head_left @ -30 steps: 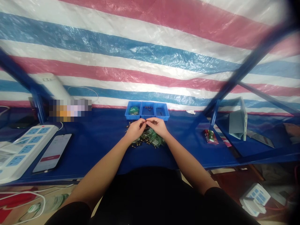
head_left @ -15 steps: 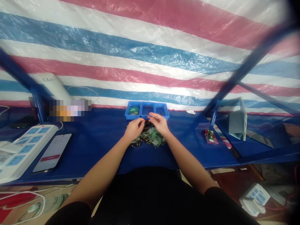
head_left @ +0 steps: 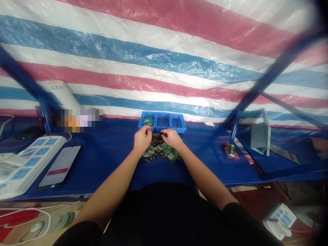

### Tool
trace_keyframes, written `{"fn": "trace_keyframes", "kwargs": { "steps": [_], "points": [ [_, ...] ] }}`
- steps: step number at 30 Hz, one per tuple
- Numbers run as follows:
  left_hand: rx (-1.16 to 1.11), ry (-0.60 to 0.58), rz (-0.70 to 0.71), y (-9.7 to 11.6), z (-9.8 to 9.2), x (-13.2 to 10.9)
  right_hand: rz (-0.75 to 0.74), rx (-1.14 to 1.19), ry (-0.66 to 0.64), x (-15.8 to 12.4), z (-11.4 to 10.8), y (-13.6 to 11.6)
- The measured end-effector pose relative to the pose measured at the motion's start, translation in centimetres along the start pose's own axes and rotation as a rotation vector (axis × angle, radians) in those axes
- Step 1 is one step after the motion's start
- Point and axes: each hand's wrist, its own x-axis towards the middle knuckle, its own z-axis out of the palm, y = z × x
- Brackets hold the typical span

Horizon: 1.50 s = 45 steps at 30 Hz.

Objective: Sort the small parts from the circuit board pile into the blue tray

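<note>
Moderate indoor light, its source out of frame, speckles the striped sheet with white glare and leaves the blue surface darker. Edges are stretched and smeared, the upper right corner is dark, and pixelated blocks hide detail at left.

Whatever the left hand's grip may hold is too small to tell, and the curled fingers of the right hand's grip hide what lies between them. Both cover parts of the pile, whose small pieces blur together. Dark bits in the middle compartment are too tiny to identify. The power strip is cut off at the left edge; lettering on the phone is unreadable. Far left, mosaic squares mask the foot of a white cylinder. A reddish shape far right is blurred.
</note>
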Motion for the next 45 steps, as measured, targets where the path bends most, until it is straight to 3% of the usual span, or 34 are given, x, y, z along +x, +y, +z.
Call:
{"fn": "trace_keyframes", "kwargs": {
  "steps": [3, 9, 14, 18, 20, 25, 30, 36, 40, 45],
  "points": [
    [-0.010, 0.023, -0.021, -0.2, 0.0, 0.0, -0.038, -0.101, -0.138, 1.1, -0.2, -0.9],
    [-0.040, -0.003, -0.033, -0.3, 0.2, 0.0, -0.018, -0.134, -0.207, 1.9, 0.4, -1.4],
    [-0.061, 0.001, -0.024, -0.2, 0.2, -0.1, 0.020, -0.073, -0.120, 2.0, -0.1, -1.5],
    [-0.076, -0.005, -0.027, -0.2, 0.1, -0.1, 0.096, 0.036, 0.145, 2.8, -1.4, -1.1],
    [-0.075, -0.013, -0.035, -0.2, 0.1, -0.1, 0.135, 0.060, 0.215, 3.0, -2.0, -0.6],
    [-0.071, -0.029, -0.033, -0.1, 0.1, -0.2, 0.151, 0.010, 0.073, 1.9, -2.3, 0.6],
    [-0.059, -0.019, -0.037, -0.1, 0.2, -0.1, 0.171, -0.111, -0.113, 1.3, -0.5, 0.5],
    [-0.056, -0.029, -0.027, -0.3, 0.2, -0.2, 0.218, -0.149, -0.073, 1.7, 0.3, -0.2],
    [-0.023, -0.081, 0.034, -0.1, 0.4, -0.2, 0.236, -0.018, 0.043, 0.8, -1.2, -0.7],
    [-0.076, -0.231, 0.239, 0.7, 0.6, -0.6, 0.089, 0.417, 0.178, -1.1, -2.5, -1.3]
  ]
}}
